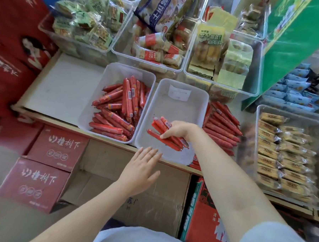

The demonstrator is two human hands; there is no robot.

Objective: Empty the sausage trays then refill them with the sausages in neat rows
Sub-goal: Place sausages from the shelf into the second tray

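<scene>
Two clear plastic trays sit side by side on the shelf. The left tray [93, 106] holds many red sausages [118, 107], some upright in rows, others lying jumbled. The right tray [178, 107] is almost bare, with a white label at its far end. My right hand [176, 130] grips a bundle of red sausages [163, 135] low inside the right tray near its front. My left hand [141, 168] hovers open, fingers straight, just in front of that tray's near rim. A loose pile of red sausages [221, 126] lies on the shelf right of the tray.
Clear bins of packaged snacks [155, 46] fill the shelf behind the trays. A bin of wrapped biscuits [282, 153] stands at the right. Red cartons [55, 147] and a brown cardboard box [133, 189] sit on the floor below the shelf edge. A bare white shelf area [64, 86] lies left.
</scene>
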